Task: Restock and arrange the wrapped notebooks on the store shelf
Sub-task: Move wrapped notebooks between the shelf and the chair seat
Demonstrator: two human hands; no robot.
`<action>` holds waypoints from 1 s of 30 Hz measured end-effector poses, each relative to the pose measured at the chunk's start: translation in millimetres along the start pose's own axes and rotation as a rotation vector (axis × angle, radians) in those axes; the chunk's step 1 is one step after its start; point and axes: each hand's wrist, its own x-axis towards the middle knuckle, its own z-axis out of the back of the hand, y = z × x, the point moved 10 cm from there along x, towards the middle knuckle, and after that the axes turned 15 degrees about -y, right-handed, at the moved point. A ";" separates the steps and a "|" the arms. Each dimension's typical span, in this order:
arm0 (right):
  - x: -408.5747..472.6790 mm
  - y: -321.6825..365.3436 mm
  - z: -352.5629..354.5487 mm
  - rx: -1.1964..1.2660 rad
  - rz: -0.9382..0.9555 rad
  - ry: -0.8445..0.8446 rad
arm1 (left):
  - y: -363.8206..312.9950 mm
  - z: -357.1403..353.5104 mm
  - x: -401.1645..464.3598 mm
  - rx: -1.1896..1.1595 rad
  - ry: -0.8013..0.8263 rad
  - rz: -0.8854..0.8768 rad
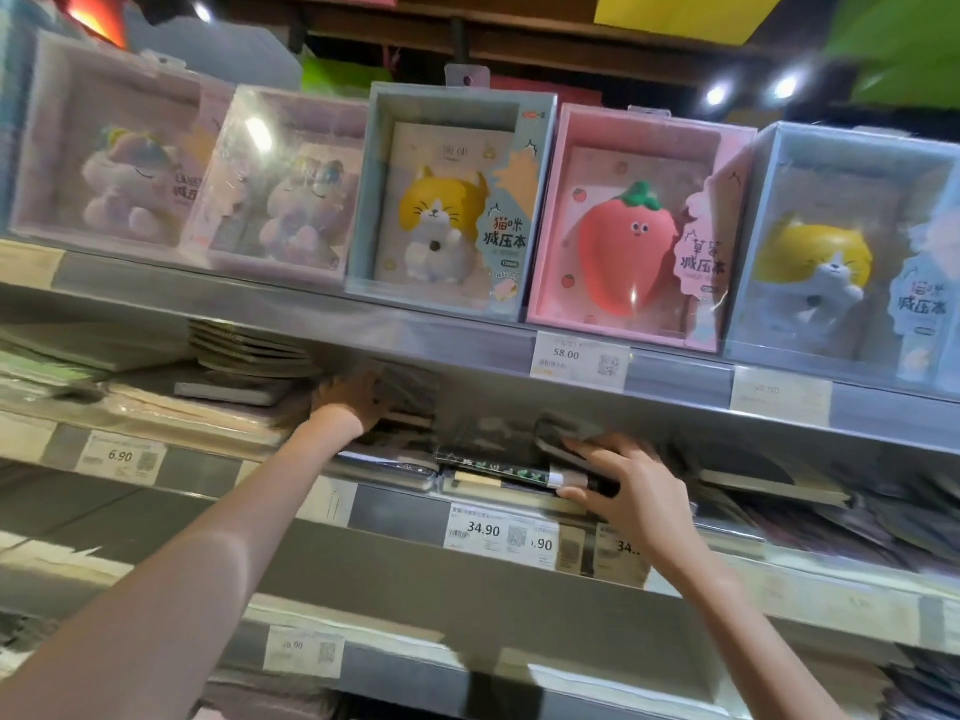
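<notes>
A low stack of dark wrapped notebooks (pixel 488 462) lies on the middle shelf (pixel 395 504), under the shelf above. My left hand (pixel 349 400) reaches deep into the shelf on the left side of the stack, and its fingers rest against the notebooks there. My right hand (pixel 623 480) grips the right end of the stack: the fingers lie over the top notebook and the thumb presses on the front edge. The frame is blurred, so single notebooks are hard to tell apart.
Boxed squishy-toy notebooks line the top shelf: unicorns (pixel 130 158), a cat (pixel 447 200), a strawberry (pixel 628 231) and another cat (pixel 841 252). Pale notebooks (pixel 208 402) lie left of the stack, dark ones (pixel 769 480) to its right. Price tags (pixel 501 530) run along the shelf rails.
</notes>
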 end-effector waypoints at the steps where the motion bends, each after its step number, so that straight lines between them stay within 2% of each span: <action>1: -2.3 -1.1 -1.3 0.020 -0.017 -0.007 | 1.6 -1.4 1.4 0.020 0.016 0.000; 4: -4.9 1.3 -2.8 0.038 -0.017 -0.012 | 7.5 -3.1 -1.0 0.059 0.060 0.023; 8: -3.4 -1.9 -6.7 -0.052 -0.013 0.051 | 16.4 0.8 -0.1 0.006 0.010 0.078; 11: 2.3 -0.2 -7.8 -0.125 0.070 0.069 | 18.7 1.3 1.9 0.001 -0.032 0.089; 17: 5.5 3.8 -10.4 -0.116 0.152 0.032 | 10.3 18.0 -1.3 -0.129 -0.106 0.117; 21: 4.9 6.2 -5.4 -0.104 0.147 -0.007 | -3.3 28.7 -19.6 -0.113 -0.118 0.115; 25: 5.0 8.8 -4.8 -0.117 0.159 0.010 | -20.6 65.4 -48.8 -0.163 -0.247 0.119; 27: 3.7 12.5 -1.1 -0.090 0.184 -0.032 | -31.8 81.9 -62.5 -0.143 -0.309 0.069; 30: 2.4 25.4 12.7 -0.091 0.261 -0.174 | -57.8 88.3 -82.2 -0.211 -0.323 -0.105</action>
